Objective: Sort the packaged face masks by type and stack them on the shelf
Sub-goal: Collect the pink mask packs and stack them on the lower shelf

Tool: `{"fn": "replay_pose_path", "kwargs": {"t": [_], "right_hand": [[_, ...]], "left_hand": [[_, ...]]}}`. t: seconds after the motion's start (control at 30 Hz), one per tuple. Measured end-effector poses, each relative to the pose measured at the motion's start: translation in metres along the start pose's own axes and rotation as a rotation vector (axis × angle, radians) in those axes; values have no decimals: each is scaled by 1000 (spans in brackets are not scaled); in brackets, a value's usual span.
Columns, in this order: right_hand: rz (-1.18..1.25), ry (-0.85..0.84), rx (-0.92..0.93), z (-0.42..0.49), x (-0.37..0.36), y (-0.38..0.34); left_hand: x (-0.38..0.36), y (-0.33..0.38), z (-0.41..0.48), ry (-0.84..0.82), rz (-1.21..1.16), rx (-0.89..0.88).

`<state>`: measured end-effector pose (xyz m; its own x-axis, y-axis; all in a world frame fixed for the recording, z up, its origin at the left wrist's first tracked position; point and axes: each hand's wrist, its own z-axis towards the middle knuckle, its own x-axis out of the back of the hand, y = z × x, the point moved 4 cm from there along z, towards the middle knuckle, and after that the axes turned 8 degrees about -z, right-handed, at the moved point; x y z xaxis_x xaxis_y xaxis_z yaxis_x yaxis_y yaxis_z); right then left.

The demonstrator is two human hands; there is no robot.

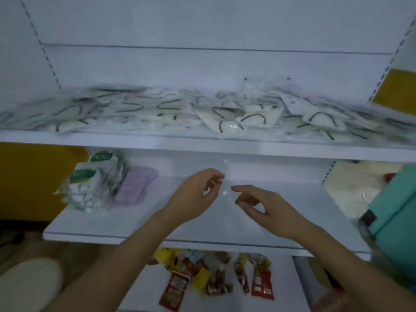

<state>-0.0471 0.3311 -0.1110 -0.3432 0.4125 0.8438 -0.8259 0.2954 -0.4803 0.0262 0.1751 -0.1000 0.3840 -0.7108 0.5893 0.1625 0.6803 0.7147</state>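
Two hands are held close together over the bare middle of the middle shelf (292,221): the left hand (195,194) and the right hand (267,206). The fingers of both are loosely curled and nothing is seen gripped in either. A faint glint lies between them, but whether a clear wrapper is there cannot be told through the blur.

At the far left of the same shelf, a small stack of green-labelled white mask packs (90,185) has been set. A flat stack of lilac mask packs (135,185) lies just beside it on the right. These two types are judged to be sorted already.

On the upper shelf (202,145), a wide, loose heap of white masks with dark ear loops (225,115) is spread from the left end to the right, unstacked and overlapping. Most of the work is therefore judged to be left. That heap is yet to be gathered and stacked, and room for it is offered by the free stretch of the middle shelf under the hands.

Below, snack packets (216,278) are scattered on the lowest shelf. A teal box (396,210) stands at the right edge.
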Motion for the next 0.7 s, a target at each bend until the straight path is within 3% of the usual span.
{"fn": "replay_pose_path", "kwargs": {"t": [0.17, 0.4, 0.7], "right_hand": [[25, 262, 52, 13, 107, 7], [-48, 403, -44, 54, 207, 69], [-55, 509, -333, 61, 294, 199]], "left_hand": [[21, 63, 81, 82, 17, -191], [28, 74, 182, 109, 93, -252], [-51, 84, 321, -151, 215, -223]]}}
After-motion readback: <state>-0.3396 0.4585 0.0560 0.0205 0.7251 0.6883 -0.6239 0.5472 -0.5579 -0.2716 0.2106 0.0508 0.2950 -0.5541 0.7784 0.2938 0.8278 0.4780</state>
